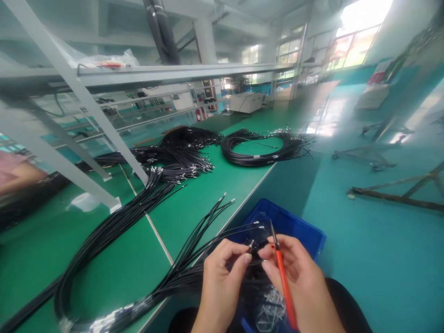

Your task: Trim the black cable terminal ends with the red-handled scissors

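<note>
My left hand (224, 277) is closed, pinching the end of a thin black cable (250, 249) between thumb and forefinger. In my right hand (300, 273) lies a slim pointed tool with an orange-red handle (285, 286). Its dark tip points up and away from me, and its exact kind is unclear. The right thumb and forefinger are close to the held cable end; any small piece between them is too small to make out. A bundle of black cables (183, 277) with light metal ends runs across the table edge towards my left hand.
Below my hands a blue bin (286, 222) holds clear plastic bags with small pale pieces (270, 307). On the green table (194, 208) lie a coiled cable bundle (256, 159) and more cable piles (187, 138). White shelf posts (93, 111) stand left. A person's arm (21, 178) shows far left.
</note>
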`<state>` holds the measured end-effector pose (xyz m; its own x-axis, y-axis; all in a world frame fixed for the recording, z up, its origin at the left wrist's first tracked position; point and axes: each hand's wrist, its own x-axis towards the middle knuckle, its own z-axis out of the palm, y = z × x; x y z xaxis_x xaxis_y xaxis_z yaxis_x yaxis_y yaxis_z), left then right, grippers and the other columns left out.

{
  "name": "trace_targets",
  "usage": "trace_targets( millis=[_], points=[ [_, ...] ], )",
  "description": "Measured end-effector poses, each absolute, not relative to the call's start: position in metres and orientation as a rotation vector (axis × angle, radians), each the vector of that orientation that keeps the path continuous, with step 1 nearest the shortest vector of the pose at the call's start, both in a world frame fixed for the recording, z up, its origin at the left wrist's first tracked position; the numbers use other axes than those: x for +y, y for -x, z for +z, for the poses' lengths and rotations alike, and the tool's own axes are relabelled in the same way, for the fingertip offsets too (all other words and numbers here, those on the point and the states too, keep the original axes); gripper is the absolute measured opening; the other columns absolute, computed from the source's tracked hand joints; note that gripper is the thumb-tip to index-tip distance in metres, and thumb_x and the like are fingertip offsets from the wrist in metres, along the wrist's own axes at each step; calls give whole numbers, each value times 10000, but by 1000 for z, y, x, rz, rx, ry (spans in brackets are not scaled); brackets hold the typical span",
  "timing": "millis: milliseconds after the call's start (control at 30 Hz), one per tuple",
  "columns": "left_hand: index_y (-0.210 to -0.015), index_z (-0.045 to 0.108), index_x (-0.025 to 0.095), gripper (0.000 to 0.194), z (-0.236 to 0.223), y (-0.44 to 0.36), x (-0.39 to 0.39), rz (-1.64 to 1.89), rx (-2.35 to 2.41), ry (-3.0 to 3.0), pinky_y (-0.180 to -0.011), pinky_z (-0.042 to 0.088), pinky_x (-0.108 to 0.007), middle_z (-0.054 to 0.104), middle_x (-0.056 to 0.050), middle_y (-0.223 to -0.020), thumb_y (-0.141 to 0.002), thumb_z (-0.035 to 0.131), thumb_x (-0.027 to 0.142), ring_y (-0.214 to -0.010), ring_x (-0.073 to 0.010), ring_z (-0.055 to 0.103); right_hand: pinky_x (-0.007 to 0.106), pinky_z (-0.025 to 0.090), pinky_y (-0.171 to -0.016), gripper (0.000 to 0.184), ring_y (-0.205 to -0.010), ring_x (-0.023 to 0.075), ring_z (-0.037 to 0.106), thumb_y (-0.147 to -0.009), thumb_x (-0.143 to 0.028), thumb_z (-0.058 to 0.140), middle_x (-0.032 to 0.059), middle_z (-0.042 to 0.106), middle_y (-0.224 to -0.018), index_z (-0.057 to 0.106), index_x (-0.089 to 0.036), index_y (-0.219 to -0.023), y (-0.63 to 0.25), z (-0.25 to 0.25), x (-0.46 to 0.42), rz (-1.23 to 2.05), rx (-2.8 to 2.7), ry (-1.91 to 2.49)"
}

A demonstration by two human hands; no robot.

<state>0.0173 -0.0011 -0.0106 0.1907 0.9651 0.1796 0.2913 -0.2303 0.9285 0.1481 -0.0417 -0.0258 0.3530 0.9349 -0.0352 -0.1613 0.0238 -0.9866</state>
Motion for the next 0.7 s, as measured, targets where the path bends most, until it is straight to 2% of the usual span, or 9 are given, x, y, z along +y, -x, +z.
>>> trace_targets(
  millis=[100, 233, 333, 567, 700],
  points=[
    [-734, 678, 186, 98, -8, -17, -4, 1035, 1191, -1686, -617, 426, -243, 610, -8, -696, -782, 599, 220, -658, -164, 573, 292, 511, -792, 325, -882, 183, 622, -709, -248, 659, 22, 660, -879, 503, -234, -994, -142, -14, -34, 964, -813, 1230],
    [-729, 685, 168, 132, -4, -17, -6, 997, 1183, -1685, -632, 427, -256, 615, -27, -704, -791, 583, 225, -671, -176, 573, 267, 530, -689, 307, -778, 174, 636, -700, -224, 668, 5, 641, -810, 514, -222, -966, -132, -9, -28, 969, -775, 1188],
    [-723, 681, 160, 139, -3, -16, -7, 999, 1175, -1632, -629, 424, -250, 615, -30, -705, -789, 588, 239, -671, -175, 568, 271, 525, -675, 270, -721, 167, 635, -703, -217, 662, 2, 635, -779, 531, -213, -939, -129, -11, -29, 951, -762, 1199],
    [-702, 660, 156, 131, -6, -15, -8, 974, 1197, -1627, -602, 406, -237, 601, -21, -681, -782, 589, 231, -641, -161, 541, 283, 517, -755, 288, -841, 173, 625, -727, -226, 631, 5, 637, -854, 508, -237, -988, -131, -17, -31, 922, -817, 1212],
    [-700, 656, 151, 137, -5, -17, -8, 966, 1185, -1655, -622, 416, -247, 601, -28, -690, -787, 578, 223, -661, -171, 556, 286, 529, -715, 271, -808, 181, 634, -734, -253, 631, 17, 638, -848, 513, -240, -978, -130, -22, -29, 902, -833, 1228]
  ],
)
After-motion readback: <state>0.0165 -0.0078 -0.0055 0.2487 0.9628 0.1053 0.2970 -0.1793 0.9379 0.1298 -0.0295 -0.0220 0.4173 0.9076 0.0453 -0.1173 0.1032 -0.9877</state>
